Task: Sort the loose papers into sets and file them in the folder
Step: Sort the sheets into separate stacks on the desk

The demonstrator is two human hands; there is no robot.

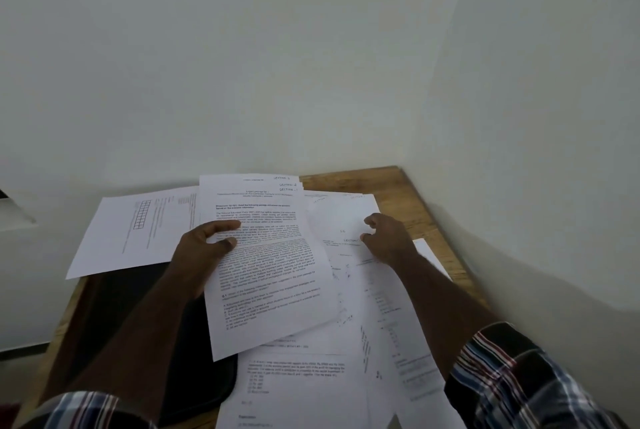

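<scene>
A brown wooden table [408, 193] stands in the corner of pale walls, and nearly everything here sits on it. The left hand [204, 248] grips a small fanned set of white printed sheets [266, 255] above the table's middle, thumb curled over the top page and fingers hidden underneath; the staggered top edges carry handwritten section labels (the top sheet is dense with printed text, too blurred to read in full). Toward the table's right side, the right hand [384, 238] rests on a white sheet with sparse print [343, 217], its fingers curled at the paper's surface, though whether they pinch the sheet or merely press on it I cannot tell. More loose white papers [304, 380] lie overlapping across the near and right parts of the table, under and around both forearms. At the table's far left, a single white page printed with a small grid [138, 231] lies flat, its corner hanging past the table edge. A flat black folder [194, 342] lies on the near left part of the table, partly covered by the left forearm, the held set and the grid page. Plaid shirt sleeves [519, 376] show at the nearest edge, beyond the table.
</scene>
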